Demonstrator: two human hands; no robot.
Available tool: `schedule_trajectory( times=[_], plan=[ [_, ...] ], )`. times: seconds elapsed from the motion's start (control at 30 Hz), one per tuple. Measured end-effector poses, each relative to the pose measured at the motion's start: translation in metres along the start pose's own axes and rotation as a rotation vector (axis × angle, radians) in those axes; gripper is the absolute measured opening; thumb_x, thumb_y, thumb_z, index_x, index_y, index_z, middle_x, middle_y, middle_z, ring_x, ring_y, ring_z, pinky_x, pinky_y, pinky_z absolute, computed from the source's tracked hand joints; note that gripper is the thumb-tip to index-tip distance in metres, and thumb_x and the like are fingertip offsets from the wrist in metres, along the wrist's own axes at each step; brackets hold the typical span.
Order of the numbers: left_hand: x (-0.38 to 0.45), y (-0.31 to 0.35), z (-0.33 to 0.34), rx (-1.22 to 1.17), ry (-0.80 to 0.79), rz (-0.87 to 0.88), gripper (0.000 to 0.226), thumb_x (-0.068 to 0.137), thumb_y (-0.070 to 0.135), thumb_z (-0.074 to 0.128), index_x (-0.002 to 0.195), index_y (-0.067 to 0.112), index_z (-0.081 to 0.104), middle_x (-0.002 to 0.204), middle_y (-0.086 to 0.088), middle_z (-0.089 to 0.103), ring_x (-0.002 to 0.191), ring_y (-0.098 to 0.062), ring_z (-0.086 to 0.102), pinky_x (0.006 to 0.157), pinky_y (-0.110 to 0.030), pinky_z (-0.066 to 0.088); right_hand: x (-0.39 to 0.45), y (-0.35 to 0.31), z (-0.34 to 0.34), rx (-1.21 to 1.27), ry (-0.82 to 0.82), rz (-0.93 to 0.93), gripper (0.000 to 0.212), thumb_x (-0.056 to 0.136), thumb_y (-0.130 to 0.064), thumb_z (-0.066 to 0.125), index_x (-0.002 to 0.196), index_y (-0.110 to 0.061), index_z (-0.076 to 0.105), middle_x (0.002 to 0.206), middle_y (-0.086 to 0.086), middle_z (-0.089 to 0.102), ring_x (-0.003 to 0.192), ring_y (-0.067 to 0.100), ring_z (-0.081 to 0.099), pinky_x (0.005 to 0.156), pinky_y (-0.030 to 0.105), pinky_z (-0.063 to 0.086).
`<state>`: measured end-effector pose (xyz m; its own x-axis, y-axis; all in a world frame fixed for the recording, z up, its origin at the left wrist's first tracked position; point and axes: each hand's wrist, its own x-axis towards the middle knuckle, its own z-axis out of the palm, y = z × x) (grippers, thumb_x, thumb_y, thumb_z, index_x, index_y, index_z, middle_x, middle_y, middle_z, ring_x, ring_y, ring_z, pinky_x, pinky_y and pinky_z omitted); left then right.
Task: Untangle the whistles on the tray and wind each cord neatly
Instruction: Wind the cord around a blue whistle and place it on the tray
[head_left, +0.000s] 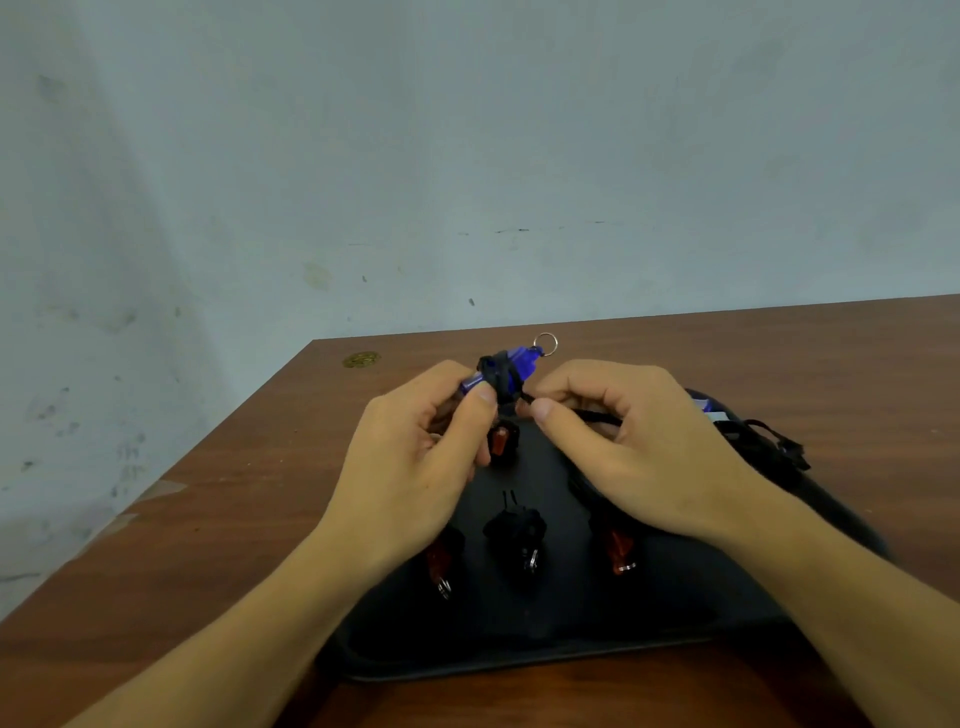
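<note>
A blue whistle (511, 370) is held above the far end of the black tray (571, 639), its long axis running from near-left to far-right, with a metal key ring (545, 344) at the far-right tip. Black cord (497, 375) is already wrapped in several turns round its middle. The whistle's near-left end is gripped by the left hand (415, 457), thumb pressed beside the turns. The free tail of the cord leaves the wraps toward the right and is pinched between thumb and curled fingers of the right hand (628, 441), just beside the whistle. The next turn is judged to depend on that tail being carried across the axis.

Four wound whistles lie on the tray: three red, one black (514, 530). A loose bundle (758, 441) sits at the tray's far right. The tray rests on a brown wooden table (208, 519) against a pale, scuffed wall (363, 156).
</note>
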<state>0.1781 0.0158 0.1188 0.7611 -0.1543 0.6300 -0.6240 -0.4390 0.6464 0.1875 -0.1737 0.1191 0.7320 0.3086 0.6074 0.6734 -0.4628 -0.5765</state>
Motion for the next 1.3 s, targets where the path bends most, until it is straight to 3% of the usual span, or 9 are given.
schedule_trajectory(
  times=[0.2,0.43,0.5,0.63,0.83,1.0,1.1,1.2,1.3],
  plan=[
    [0.005,-0.008,-0.006,0.156,-0.025,0.044,0.029,0.101,0.027,0.051,0.076,0.012,0.057,0.060,-0.004,0.059,0.052,-0.019,0.054,0.053,-0.039,0.045,0.002,-0.006,-0.015,-0.107,0.020,-0.162,0.014,0.091,-0.018,0.060,0.083,-0.024,0.070,0.077,-0.014,0.067,0.077,0.011,0.067,0.067,0.015,0.048],
    [0.007,-0.012,-0.010,0.321,-0.148,0.163,0.025,0.096,0.033,0.050,0.072,0.026,0.046,0.056,0.005,0.046,0.051,-0.017,0.045,0.047,-0.024,0.030,0.003,-0.007,-0.020,0.006,0.046,-0.145,0.013,0.090,-0.025,0.071,0.078,-0.030,0.072,0.073,-0.012,0.072,0.074,0.012,0.070,0.066,0.021,0.052],
    [0.007,-0.011,-0.011,0.391,-0.190,0.222,0.027,0.097,0.034,0.048,0.073,0.021,0.047,0.056,0.007,0.043,0.050,-0.015,0.043,0.047,-0.026,0.030,0.003,-0.010,-0.020,0.016,0.055,-0.154,0.012,0.088,-0.025,0.074,0.077,-0.030,0.072,0.072,-0.014,0.072,0.072,0.011,0.070,0.064,0.020,0.051],
    [0.003,-0.004,-0.009,0.456,-0.302,0.318,0.031,0.098,0.040,0.041,0.084,0.017,0.056,0.063,0.006,0.050,0.054,-0.015,0.049,0.051,-0.038,0.039,0.003,-0.015,-0.023,0.039,0.071,-0.140,0.013,0.084,-0.032,0.074,0.076,-0.022,0.077,0.070,-0.010,0.073,0.068,0.015,0.070,0.060,0.029,0.054],
    [-0.001,0.006,-0.006,0.448,-0.371,0.442,0.020,0.101,0.031,0.045,0.081,0.028,0.039,0.067,0.015,0.037,0.060,-0.007,0.040,0.055,-0.024,0.032,0.004,-0.014,-0.023,0.134,0.028,-0.032,0.014,0.082,-0.032,0.077,0.074,-0.021,0.078,0.068,0.000,0.073,0.065,0.023,0.069,0.061,0.048,0.054],
    [-0.002,0.008,-0.006,0.443,-0.396,0.478,0.020,0.103,0.028,0.045,0.083,0.027,0.042,0.070,0.018,0.035,0.063,0.000,0.039,0.057,-0.021,0.030,0.004,-0.014,-0.027,0.226,-0.014,0.014,0.018,0.078,-0.041,0.076,0.072,-0.025,0.079,0.067,0.006,0.073,0.066,0.039,0.067,0.060,0.055,0.054],
    [-0.005,0.010,-0.005,0.454,-0.417,0.494,0.021,0.103,0.029,0.044,0.087,0.019,0.053,0.074,0.015,0.043,0.066,-0.004,0.040,0.059,-0.025,0.037,0.005,-0.014,-0.029,0.261,-0.052,0.036,0.016,0.077,-0.038,0.076,0.068,-0.025,0.078,0.065,0.002,0.073,0.062,0.026,0.069,0.059,0.038,0.056],
    [-0.007,0.011,-0.003,0.450,-0.428,0.507,0.021,0.104,0.029,0.044,0.091,0.016,0.056,0.078,0.009,0.050,0.069,-0.011,0.043,0.060,-0.035,0.042,0.005,-0.013,-0.029,0.322,-0.120,0.096,0.018,0.077,-0.033,0.074,0.065,-0.020,0.075,0.048,-0.009,0.061,0.044,0.003,0.050,0.049,0.014,0.039],
    [-0.008,0.011,-0.003,0.416,-0.420,0.510,0.018,0.104,0.026,0.045,0.092,0.016,0.055,0.079,0.009,0.049,0.069,-0.011,0.042,0.061,-0.034,0.041,0.006,-0.010,-0.030,0.359,-0.164,0.158,0.023,0.075,-0.038,0.072,0.063,-0.019,0.076,0.045,-0.006,0.050,0.043,0.006,0.039,0.047,0.015,0.032]
  ],
)
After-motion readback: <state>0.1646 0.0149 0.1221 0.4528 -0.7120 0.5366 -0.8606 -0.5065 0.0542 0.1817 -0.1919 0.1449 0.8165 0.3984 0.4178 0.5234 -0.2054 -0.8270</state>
